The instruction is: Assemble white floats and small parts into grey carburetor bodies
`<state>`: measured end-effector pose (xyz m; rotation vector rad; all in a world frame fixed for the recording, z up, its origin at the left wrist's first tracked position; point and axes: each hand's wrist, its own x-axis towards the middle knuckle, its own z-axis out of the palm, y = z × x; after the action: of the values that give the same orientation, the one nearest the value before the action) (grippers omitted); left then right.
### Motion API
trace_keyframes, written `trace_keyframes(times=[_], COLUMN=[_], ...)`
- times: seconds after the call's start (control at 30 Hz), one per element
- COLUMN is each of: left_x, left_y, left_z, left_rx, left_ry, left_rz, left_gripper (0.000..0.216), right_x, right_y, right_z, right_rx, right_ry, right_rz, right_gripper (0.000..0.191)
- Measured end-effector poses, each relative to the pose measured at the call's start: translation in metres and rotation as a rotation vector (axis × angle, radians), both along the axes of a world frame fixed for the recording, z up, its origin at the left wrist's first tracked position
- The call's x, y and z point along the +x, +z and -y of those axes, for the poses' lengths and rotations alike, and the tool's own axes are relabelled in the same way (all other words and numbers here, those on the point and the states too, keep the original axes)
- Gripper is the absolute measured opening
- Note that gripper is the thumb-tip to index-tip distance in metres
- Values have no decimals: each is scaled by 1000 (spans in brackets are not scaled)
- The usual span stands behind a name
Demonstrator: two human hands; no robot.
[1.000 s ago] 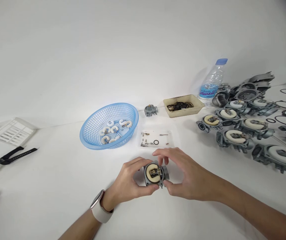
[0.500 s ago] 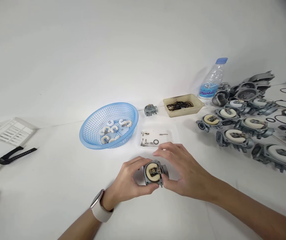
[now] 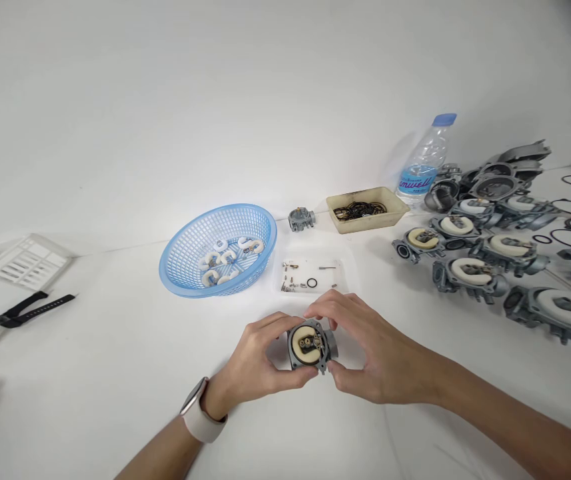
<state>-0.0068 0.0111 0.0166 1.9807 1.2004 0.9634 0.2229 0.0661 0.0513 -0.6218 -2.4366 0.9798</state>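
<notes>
A small grey metal carburettor body (image 3: 310, 345) with a cream float and brass parts on its face sits between both hands on the white table. My left hand (image 3: 255, 363), with a pale watch at the wrist, wraps its fingers and thumb round the body's left side. My right hand (image 3: 370, 347) grips the right side, thumb below and fingertips curled over the top edge. Just beyond lies a clear tray (image 3: 310, 277) with small screws, pins and a black O-ring.
A blue mesh basket (image 3: 218, 250) holding white floats stands behind to the left. A beige tray (image 3: 365, 210) of black rings, a water bottle (image 3: 425, 163) and one small carburettor (image 3: 301, 219) stand at the back. Several carburettor bodies (image 3: 470, 270) and loose rings fill the right. A black strap (image 3: 32, 310) lies far left.
My right hand's fingers reached out toward the clear tray, then curled back over the top of the carburettor body. My left hand has kept its grip.
</notes>
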Motion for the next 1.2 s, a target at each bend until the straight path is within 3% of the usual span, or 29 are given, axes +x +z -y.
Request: trace_keyframes(times=[0.17,0.33,0.5,0.67,0.83,1.07,1.2], left_x=[1,1,0,-1,-1,-2,-1], left_y=[2,1,1,-1,0,0,-1], left_z=[0,0,0,-2,-1,0,-1], left_rx=[-10,18,19,4,-11,-17,-6], left_ry=[3,5,-1,-12,-12,3,7], left_rz=[-1,-1,3,7,4,-5,4], left_gripper=[54,54,53,55,54,53,52], right_x=[-1,-1,1,2,5,5,1], right_y=[-4,-14,-7,-4,-5,-3,-7], right_z=[-1,0,-1,-1,-2,-3,-2], right_rx=[18,208,65,-96,-257,-185,-7], right_ry=[28,-144,-51,-66,-18,-17,-152], right_rz=[-7,-17,-11,9,-78,-43,14], right_gripper=[61,56,64,52,52,59,55])
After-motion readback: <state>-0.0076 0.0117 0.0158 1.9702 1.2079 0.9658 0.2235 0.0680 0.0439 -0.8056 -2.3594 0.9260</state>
